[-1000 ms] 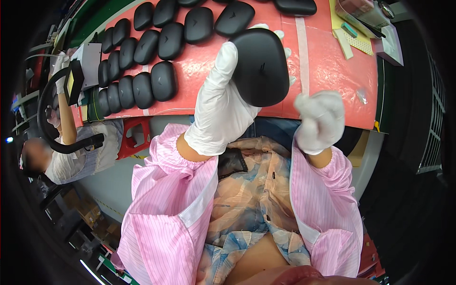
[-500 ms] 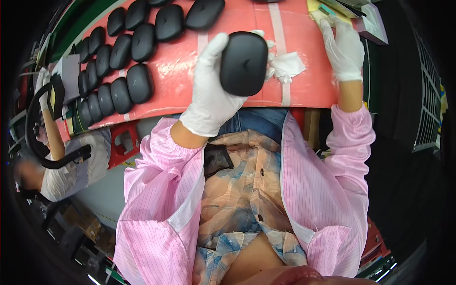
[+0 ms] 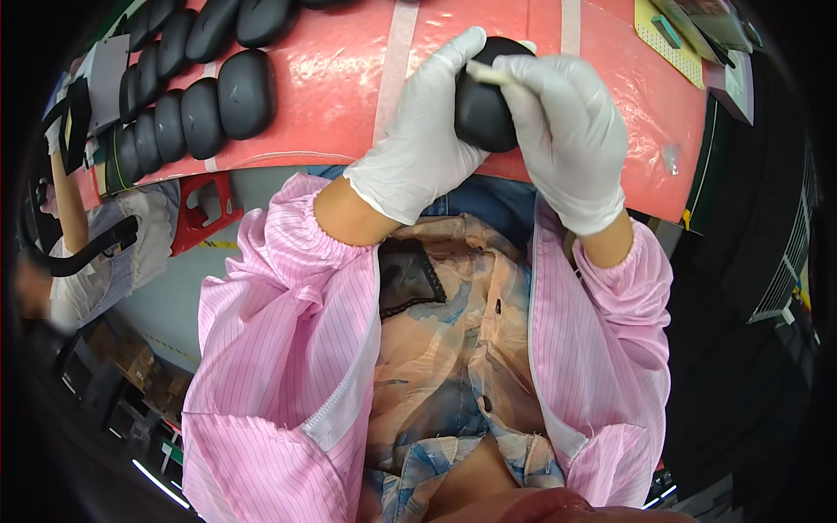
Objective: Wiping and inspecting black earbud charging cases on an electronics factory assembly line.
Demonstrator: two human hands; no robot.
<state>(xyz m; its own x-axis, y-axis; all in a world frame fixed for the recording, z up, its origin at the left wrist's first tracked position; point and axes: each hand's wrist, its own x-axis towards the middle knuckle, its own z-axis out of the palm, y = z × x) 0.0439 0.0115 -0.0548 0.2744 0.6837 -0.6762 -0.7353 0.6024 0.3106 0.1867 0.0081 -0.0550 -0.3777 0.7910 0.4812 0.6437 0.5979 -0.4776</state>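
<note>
Holding a black case (image 3: pixel 481 118) over the red mat (image 3: pixel 331 83): left hand (image 3: pixel 425 139) around its side, right hand (image 3: pixel 571 131) pinching a pale stick (image 3: pixel 486 75). Likely light, stiff, slippery; best gripped by rounded edges.

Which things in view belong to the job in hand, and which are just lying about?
Seemingly in the job:
black case, in left hand
pale strip, in right hand
similar black cases, at left

Apparently just lying about:
teal block
clear scrap
lavender box
</note>
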